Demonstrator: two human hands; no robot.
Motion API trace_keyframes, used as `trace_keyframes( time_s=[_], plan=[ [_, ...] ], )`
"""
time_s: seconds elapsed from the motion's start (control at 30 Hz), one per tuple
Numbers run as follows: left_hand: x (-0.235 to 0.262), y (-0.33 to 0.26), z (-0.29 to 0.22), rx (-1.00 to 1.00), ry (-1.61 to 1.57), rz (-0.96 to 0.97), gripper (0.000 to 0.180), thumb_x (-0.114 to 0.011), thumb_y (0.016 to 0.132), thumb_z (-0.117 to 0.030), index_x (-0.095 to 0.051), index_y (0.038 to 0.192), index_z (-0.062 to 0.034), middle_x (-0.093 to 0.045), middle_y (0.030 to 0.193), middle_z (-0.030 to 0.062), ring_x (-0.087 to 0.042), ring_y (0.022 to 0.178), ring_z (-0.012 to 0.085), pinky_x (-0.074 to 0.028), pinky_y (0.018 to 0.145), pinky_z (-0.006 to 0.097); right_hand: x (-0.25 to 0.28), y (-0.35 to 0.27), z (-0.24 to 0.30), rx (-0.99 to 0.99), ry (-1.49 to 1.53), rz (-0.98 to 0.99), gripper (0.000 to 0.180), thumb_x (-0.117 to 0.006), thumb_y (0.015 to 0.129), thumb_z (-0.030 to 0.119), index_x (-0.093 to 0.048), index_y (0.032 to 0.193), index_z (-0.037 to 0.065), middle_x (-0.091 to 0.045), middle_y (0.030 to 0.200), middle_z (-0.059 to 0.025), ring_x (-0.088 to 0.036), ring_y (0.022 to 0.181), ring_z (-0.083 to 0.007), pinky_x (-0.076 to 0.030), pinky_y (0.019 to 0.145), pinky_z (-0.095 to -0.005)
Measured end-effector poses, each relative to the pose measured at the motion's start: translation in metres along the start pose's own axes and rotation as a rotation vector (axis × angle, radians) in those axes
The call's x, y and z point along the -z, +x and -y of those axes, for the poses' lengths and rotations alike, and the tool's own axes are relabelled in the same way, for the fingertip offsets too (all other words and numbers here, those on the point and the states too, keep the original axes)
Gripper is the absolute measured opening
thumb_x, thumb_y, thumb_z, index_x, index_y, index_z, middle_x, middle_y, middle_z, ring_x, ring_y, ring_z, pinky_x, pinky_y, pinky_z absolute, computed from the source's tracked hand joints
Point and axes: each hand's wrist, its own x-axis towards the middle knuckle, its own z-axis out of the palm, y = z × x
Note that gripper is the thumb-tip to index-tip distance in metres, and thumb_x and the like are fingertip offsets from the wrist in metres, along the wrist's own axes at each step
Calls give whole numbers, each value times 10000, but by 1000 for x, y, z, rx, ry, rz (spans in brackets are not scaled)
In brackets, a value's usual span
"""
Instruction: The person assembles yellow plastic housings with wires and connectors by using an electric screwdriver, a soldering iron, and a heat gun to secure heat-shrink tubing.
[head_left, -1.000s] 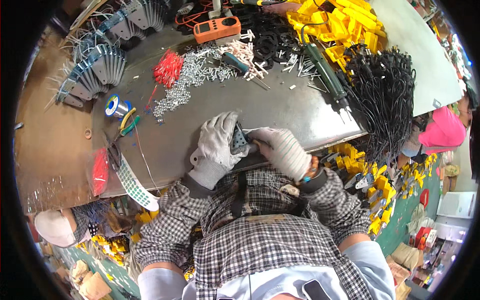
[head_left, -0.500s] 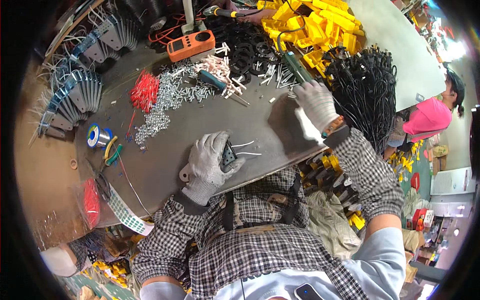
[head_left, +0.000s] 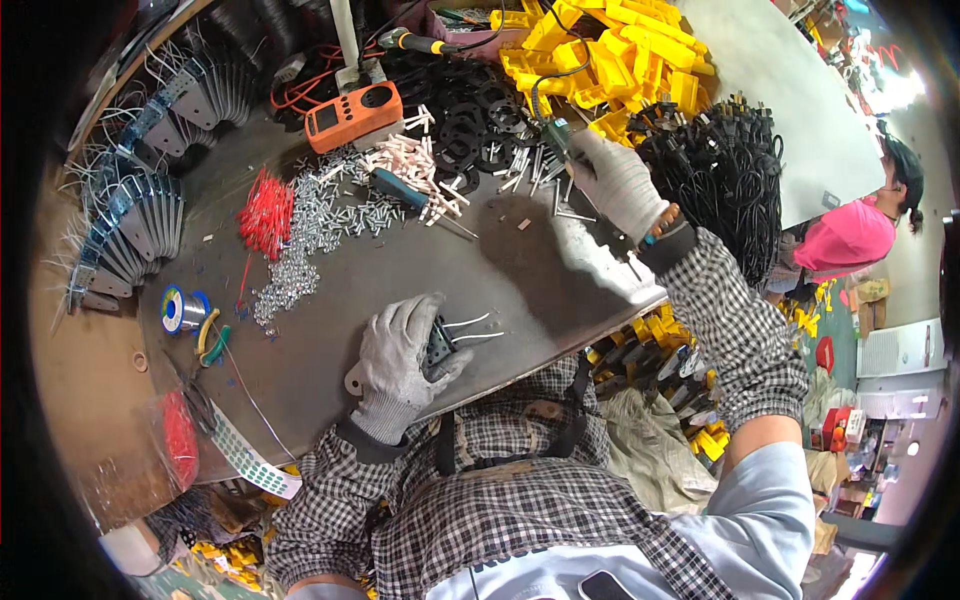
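Observation:
My left hand [head_left: 403, 352], in a grey work glove, is closed round a black block with holes [head_left: 439, 343], close to the table's front edge. Two white wires stick out of the block to the right. A grey metal tab with a hole [head_left: 353, 378] shows at the glove's left side. Farther off to the right, my gloved right hand [head_left: 618, 187] is closed on a dark green electric screwdriver [head_left: 556, 136]. A coiled black cord rises from its top; the fingers and palm hide its lower part.
Screws [head_left: 335, 215], red parts [head_left: 266, 213] and pale pink sleeves [head_left: 410, 160] lie in piles beyond my hands, below an orange meter [head_left: 353, 118]. Yellow housings [head_left: 610, 60] and black cables [head_left: 710, 165] are heaped right. A solder spool [head_left: 185, 309] stands left. Another person [head_left: 850, 235] sits far right.
The whole view has shifted, moving the table things slightly left. My right hand has moved up and left with its grip around the screwdriver; the left hand keeps hold of the block.

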Motion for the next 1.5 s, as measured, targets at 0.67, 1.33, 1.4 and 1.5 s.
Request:
trace_keyframes(
  time_s=[0.67,1.33,1.4,1.5],
  plan=[
    [6,196,-40,-336,-94,-35,414,-716,765,-155,-583,1144,-55,-589,1190,137,-560,1116,323,-440,959,410,-30,-12,24,-328,361,-102,178,-630,850,214,-617,883,39,-645,786,-216,-641,776,-391,-521,691,-467],
    [-68,375,-26,-223,139,-262,221,-669,827,-220,-646,1003,-89,-643,939,109,-618,905,306,-489,804,404,-43,-7,30,-55,29,284,119,-632,783,157,-658,771,41,-656,735,-131,-688,697,-286,-556,554,-379],
    [-72,376,-53,-356,143,-247,256,-681,809,-180,-613,1044,-103,-632,981,102,-605,937,319,-478,824,415,-48,-1,27,4,54,368,109,-617,783,138,-666,759,43,-655,725,-134,-688,709,-293,-556,558,-394],
    [-77,404,-73,-372,152,-359,347,-662,815,-163,-573,1149,-125,-612,1076,104,-578,1016,317,-461,864,420,-47,4,25,-13,72,431,135,-622,791,163,-659,775,34,-649,718,-133,-679,699,-295,-552,558,-401]
  ],
)
